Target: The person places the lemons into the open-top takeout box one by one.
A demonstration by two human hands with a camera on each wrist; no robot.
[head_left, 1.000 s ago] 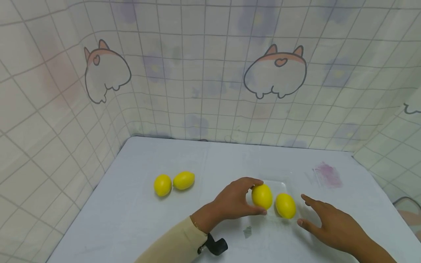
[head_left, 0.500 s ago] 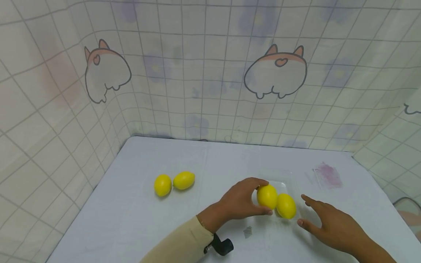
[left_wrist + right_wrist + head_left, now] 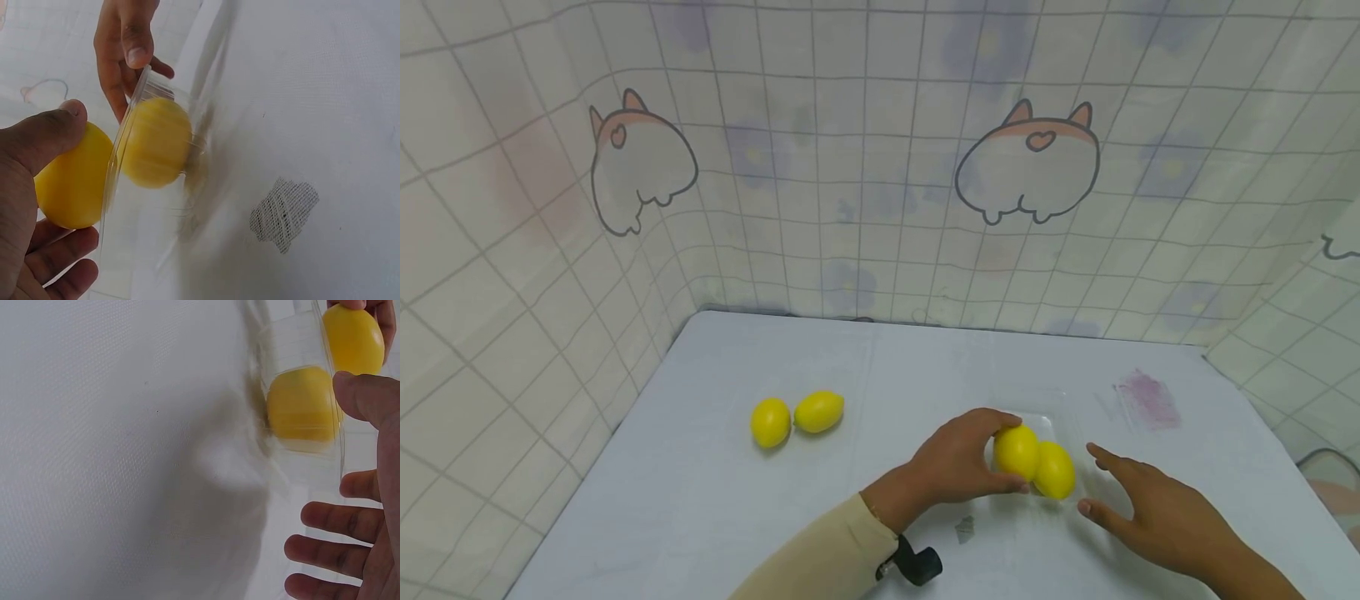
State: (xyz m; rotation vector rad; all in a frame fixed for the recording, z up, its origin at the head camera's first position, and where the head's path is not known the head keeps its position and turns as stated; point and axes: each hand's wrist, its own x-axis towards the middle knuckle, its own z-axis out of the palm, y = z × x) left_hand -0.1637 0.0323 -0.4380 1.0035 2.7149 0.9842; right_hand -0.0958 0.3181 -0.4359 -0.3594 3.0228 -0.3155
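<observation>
My left hand (image 3: 1009, 452) grips a yellow lemon (image 3: 1022, 448) between thumb and fingers, low over a clear plastic tray (image 3: 1063, 410). It touches a second lemon (image 3: 1056, 471) lying in the tray. In the left wrist view the held lemon (image 3: 72, 181) sits at the tray's rim (image 3: 125, 147), with the other lemon (image 3: 156, 144) behind the clear wall. My right hand (image 3: 1093, 479) is open with fingers spread, just right of the tray, holding nothing. The right wrist view shows its fingers (image 3: 331, 519) beside the tray lemon (image 3: 303, 403).
Two more lemons (image 3: 771, 422) (image 3: 818, 411) lie together on the white table (image 3: 700, 500) to the left. A pink stain (image 3: 1146, 398) marks the back right, a small grey patch (image 3: 964, 527) the front. Checked curtain walls close in the left, back and right.
My left hand has carried its lemon to the right until it touches the lemon in the tray. The right hand has stayed where it was.
</observation>
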